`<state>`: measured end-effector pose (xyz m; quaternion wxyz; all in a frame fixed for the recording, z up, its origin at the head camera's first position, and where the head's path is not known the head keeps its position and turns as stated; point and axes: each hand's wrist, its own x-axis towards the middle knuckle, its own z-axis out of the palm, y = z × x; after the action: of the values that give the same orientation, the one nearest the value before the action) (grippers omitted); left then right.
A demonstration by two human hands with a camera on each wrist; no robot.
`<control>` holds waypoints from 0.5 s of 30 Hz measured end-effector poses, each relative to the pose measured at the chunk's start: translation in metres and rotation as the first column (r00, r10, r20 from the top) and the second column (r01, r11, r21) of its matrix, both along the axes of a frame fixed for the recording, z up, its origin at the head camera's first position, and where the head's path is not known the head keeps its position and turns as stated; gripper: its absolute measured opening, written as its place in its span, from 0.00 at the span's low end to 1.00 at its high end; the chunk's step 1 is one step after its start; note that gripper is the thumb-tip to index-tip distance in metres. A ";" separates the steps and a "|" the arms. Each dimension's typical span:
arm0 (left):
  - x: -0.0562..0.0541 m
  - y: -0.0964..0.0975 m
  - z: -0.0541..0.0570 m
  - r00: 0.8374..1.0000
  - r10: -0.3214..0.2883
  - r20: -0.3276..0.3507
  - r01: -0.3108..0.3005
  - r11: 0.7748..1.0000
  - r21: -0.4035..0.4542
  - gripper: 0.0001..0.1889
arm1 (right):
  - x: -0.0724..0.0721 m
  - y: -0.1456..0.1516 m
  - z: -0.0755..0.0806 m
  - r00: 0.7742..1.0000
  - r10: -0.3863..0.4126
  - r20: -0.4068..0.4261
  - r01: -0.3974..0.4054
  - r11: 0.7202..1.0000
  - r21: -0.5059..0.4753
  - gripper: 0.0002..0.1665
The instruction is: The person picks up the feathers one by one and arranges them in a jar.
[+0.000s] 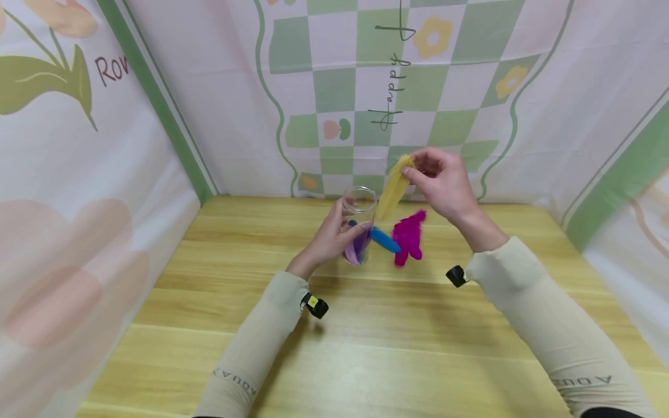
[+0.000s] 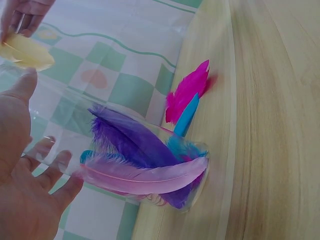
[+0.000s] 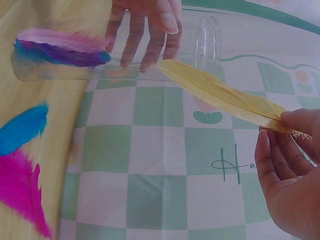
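Observation:
My left hand (image 1: 330,235) grips a clear glass jar (image 1: 360,200) around its side, mouth up. Inside the jar are several feathers, among them a purple feather (image 2: 132,137) and a pale pink feather (image 2: 145,177), with bits of blue showing. Up and to the right, my right hand (image 1: 441,183) pinches a yellow feather (image 1: 393,188) by one end between thumb and fingers. The feather's other end slants down beside the jar's rim. On the table right of the jar lie a blue feather (image 1: 384,239) and some magenta feathers (image 1: 409,238), close together.
The wooden table (image 1: 334,348) ends at the back against a hanging cloth (image 1: 334,87) with a green and white checked print. More printed cloth (image 1: 104,232) hangs at the left. A small black camera sits on each wrist.

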<state>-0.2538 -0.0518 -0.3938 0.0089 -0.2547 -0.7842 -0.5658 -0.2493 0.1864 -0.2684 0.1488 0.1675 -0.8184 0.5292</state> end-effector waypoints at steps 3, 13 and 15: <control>0.000 0.000 0.000 1.000 -0.001 0.003 0.001 1.000 0.002 0.32 | 0.000 -0.001 0.002 1.000 0.011 -0.006 -0.011 1.000 -0.014 0.13; -0.001 0.000 -0.001 1.000 -0.002 0.004 0.002 1.000 0.001 0.33 | -0.001 -0.001 0.008 0.999 0.026 -0.041 -0.028 0.998 -0.051 0.12; -0.001 0.000 -0.001 1.000 0.000 0.001 0.000 1.000 -0.006 0.33 | -0.002 -0.002 0.010 0.998 0.027 -0.054 -0.030 0.998 -0.057 0.12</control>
<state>-0.2548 -0.0518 -0.3946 0.0078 -0.2543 -0.7859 -0.5636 -0.2510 0.1844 -0.2585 0.1679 0.1889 -0.7959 0.5502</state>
